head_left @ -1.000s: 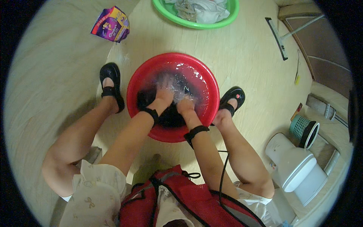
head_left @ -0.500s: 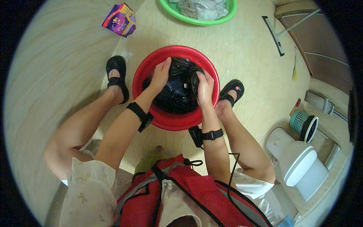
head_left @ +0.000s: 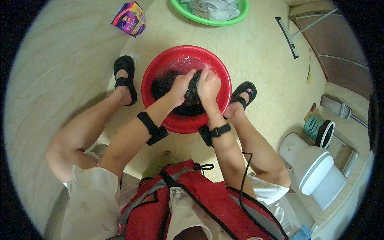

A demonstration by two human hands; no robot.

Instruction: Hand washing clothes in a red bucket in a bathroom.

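Observation:
A red basin stands on the floor between my feet, with some water in it. Inside lies a wet black cloth, probably a garment, though its exact kind does not show. My left hand grips part of the cloth near the basin's middle. Close beside it on the right, my right hand is closed on the same bunched cloth, its fingers slightly blurred. Black straps with small dark devices are on both forearms.
A green basin of pale laundry stands at the far side. A purple pouch lies far left. To the right are a floor squeegee, a teal waste basket and a white toilet.
Both hands have moved closer together, the right one turning inward over the cloth. The cloth is bunched smaller and lower, so more of the basin's far inside shows.

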